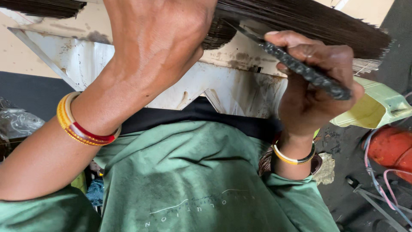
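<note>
Stained white metal frame (240,86) fills the background. One bundle of thin dark sticks (309,21) lies across it; left hand (159,38) clamps it, right hand (313,94) clenches one dark textured-handled knife (300,68) against it.

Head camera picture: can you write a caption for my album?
Left hand presses a bundle of dark thin sticks while right hand grips a dark-handled blade against it.
</note>
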`<action>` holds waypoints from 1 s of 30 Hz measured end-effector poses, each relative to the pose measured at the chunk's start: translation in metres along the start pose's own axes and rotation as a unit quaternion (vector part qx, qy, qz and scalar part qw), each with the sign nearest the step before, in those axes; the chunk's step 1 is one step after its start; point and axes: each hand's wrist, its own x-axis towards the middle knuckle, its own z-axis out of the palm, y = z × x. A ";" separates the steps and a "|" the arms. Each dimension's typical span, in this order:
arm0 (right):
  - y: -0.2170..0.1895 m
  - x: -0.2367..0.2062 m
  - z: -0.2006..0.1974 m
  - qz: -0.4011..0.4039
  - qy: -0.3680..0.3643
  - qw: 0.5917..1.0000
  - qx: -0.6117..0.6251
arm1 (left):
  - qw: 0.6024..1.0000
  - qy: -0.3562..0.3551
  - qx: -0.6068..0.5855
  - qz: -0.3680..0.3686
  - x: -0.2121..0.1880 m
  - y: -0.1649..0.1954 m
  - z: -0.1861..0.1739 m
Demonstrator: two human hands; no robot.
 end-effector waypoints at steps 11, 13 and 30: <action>-0.014 -0.014 0.004 -0.089 -0.088 0.991 -0.038 | 0.998 0.039 -0.040 0.007 -0.006 -0.003 0.012; -0.007 -0.021 -0.004 -0.109 -0.086 0.989 -0.057 | 0.998 0.048 -0.035 0.025 -0.008 -0.005 0.011; 0.023 0.045 -0.051 -0.145 -0.095 0.971 -0.165 | 0.994 0.048 -0.002 0.097 -0.011 -0.010 -0.002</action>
